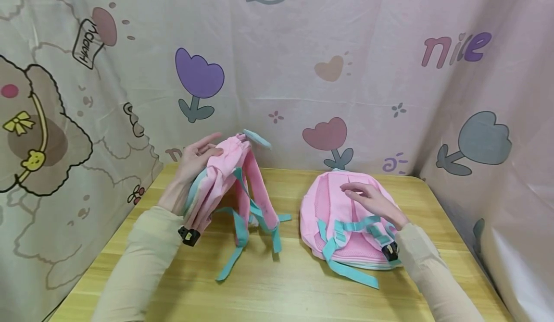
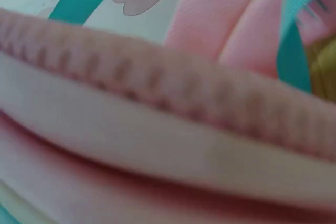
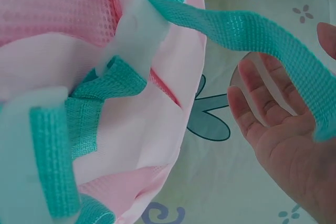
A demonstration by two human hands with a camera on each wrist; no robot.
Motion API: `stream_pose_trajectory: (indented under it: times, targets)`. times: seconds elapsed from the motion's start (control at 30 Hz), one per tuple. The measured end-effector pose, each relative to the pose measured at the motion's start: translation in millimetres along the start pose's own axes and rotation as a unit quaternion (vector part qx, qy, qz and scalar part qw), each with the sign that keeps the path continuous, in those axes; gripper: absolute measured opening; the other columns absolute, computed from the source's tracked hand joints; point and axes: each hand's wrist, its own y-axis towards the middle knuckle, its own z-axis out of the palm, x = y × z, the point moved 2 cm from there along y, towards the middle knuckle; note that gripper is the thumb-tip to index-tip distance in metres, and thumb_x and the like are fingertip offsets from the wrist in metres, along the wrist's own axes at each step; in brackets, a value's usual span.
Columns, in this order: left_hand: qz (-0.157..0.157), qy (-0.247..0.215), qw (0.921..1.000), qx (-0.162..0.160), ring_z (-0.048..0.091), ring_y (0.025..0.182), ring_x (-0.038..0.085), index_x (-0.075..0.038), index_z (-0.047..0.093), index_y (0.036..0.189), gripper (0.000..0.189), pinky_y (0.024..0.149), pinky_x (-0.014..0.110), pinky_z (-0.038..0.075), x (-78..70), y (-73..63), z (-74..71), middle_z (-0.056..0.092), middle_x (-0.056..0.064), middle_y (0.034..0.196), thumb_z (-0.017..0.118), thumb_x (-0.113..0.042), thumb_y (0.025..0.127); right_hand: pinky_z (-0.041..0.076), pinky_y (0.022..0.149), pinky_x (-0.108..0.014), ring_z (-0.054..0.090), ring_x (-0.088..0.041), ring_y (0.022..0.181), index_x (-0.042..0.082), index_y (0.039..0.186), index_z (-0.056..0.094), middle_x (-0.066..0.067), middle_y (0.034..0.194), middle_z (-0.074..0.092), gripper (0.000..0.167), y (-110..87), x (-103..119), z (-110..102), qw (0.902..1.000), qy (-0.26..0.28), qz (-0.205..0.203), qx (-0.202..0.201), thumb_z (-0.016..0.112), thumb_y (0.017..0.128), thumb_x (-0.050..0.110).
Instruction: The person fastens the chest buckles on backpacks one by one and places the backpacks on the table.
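On the left of the table, my left hand (image 1: pixel 195 158) grips a pink backpack (image 1: pixel 222 161) near its top, thumb on the fabric. That bag stands tilted, its pink shoulder straps (image 1: pixel 260 187) and teal webbing (image 1: pixel 238 230) hanging to the right. Its pink and whitish edge (image 2: pixel 131 124) fills the left wrist view, where the hand is hidden. A second pink backpack (image 1: pixel 313 211) lies on the right with its mesh back and straps upward. My right hand (image 1: pixel 370 199) hovers over it, fingers loosely extended and holding nothing. In the right wrist view, a teal strap (image 3: pixel 236 30) passes before the palm (image 3: pixel 299 150).
Both bags are on a wooden table (image 1: pixel 298 288). A printed curtain (image 1: pixel 268 62) with tulips and cartoon figures hangs behind and along both sides. A light blue tab (image 1: pixel 257 139) sticks out from the top of the left bag.
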Motion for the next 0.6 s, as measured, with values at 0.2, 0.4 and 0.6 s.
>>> stream_pose_trajectory:
  times: [0.2,0.4,0.6]
  targets:
    - [0.021,-0.105,0.9924,-0.060,0.064,0.072,-0.002,0.001,0.050,0.145,0.052,0.066,0.010,0.051,-1.9,-3.4,-9.7,0.071,-0.014,0.079,0.065,-0.004,0.096,0.045,0.107,-0.060,0.058,-0.042,0.127,0.000,0.139,0.055,-0.023,0.140,0.059,0.039,1.4,1.7,1.8,1.0000,0.003,0.005,0.004,0.053,0.105,0.019]
    - [0.006,-0.179,0.9768,-0.117,0.063,0.073,0.001,-0.005,0.051,0.147,0.050,0.069,0.011,0.053,-1.4,-6.3,-18.5,0.068,-0.011,0.076,0.062,-0.002,0.097,0.045,0.107,-0.060,0.057,-0.043,0.127,0.000,0.138,0.057,-0.024,0.140,0.059,0.038,3.8,4.4,4.3,1.0000,0.006,-0.006,0.005,0.054,0.104,0.018]
    - [-0.012,-0.222,0.9667,-0.127,0.066,0.095,0.000,-0.008,0.041,0.153,0.054,0.086,0.010,0.052,0.6,-9.7,-24.5,0.072,-0.013,0.096,0.056,-0.005,0.101,0.046,0.107,-0.058,0.059,-0.040,0.126,0.003,0.135,0.060,-0.020,0.137,0.061,0.036,6.1,4.5,6.2,0.9999,-0.009,-0.010,0.001,0.055,0.104,0.018]
